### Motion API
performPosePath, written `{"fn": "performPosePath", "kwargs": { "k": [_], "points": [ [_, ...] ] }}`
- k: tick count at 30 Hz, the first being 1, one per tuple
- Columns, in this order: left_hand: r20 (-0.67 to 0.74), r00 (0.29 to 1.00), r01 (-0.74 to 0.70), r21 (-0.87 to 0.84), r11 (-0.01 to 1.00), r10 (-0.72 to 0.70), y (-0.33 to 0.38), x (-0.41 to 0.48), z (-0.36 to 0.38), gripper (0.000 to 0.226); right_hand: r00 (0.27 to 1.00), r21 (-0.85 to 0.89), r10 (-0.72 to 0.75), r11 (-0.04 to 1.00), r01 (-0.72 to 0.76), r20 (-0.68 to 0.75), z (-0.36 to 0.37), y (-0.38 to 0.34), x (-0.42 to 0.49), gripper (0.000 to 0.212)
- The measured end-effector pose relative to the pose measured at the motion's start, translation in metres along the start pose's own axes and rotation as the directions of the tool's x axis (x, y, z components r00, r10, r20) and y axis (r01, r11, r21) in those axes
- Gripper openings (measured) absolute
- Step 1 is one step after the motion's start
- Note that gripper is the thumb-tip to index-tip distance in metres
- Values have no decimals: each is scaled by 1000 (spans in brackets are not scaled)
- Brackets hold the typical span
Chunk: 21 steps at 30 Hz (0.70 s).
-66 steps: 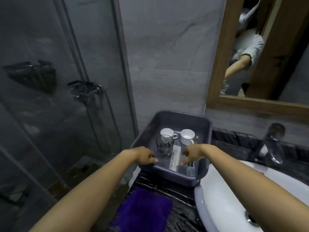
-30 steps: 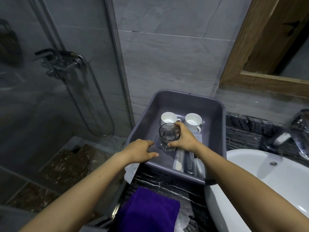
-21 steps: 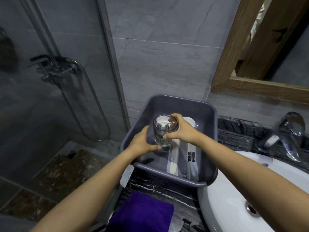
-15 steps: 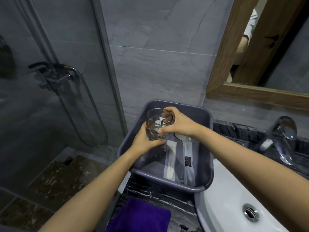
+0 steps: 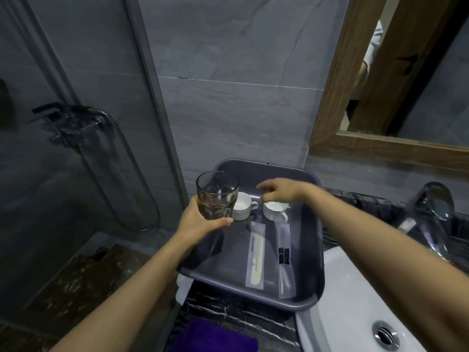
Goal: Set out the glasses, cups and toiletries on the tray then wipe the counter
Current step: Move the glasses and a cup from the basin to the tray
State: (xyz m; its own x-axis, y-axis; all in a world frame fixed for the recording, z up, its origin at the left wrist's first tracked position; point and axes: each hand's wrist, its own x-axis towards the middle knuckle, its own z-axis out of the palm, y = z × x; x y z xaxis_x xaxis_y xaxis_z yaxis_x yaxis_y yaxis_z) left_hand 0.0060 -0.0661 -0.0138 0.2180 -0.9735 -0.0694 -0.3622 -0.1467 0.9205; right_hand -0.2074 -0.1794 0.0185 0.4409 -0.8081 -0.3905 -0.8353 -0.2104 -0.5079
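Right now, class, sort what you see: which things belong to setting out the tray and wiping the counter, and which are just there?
Job:
glass, held up in the left hand
two cups
two sachets
tray
cloth
counter
right hand, open over the cups

Just there:
tap
sink
mirror
shower fitting

Black marble counter (image 5: pixel 228 313): grey tray (image 5: pixel 320 252), purple cloth (image 5: pixel 218 337), white basin (image 5: pixel 342 313).
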Motion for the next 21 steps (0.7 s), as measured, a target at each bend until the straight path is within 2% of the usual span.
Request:
{"fn": "performPosePath", "kwargs": {
  "k": [2,5,8,10,15,21],
  "points": [
    [-4,1000,10,1,1000,-10,-4,2,-2,80,992,-114,26,993,-41,-123,16,6,22,47],
    [3,999,45,-28,999,-45,-13,6,-1,80,972,-263,48,958,-110,-230,40,11,50,34],
    [8,997,76,-58,995,-76,-21,12,0,92,960,-553,9,816,-169,-281,56,17,71,27],
    [19,997,71,-76,995,-70,-24,15,2,97,959,-638,-14,750,-177,-283,63,21,79,27],
    [55,997,52,-123,991,-45,-27,22,2,92,943,-640,-21,740,-209,-332,75,29,94,27],
    [75,996,54,-170,984,-42,-28,27,-2,84,919,-540,-79,827,-156,-387,82,35,106,26]
  ]
}}
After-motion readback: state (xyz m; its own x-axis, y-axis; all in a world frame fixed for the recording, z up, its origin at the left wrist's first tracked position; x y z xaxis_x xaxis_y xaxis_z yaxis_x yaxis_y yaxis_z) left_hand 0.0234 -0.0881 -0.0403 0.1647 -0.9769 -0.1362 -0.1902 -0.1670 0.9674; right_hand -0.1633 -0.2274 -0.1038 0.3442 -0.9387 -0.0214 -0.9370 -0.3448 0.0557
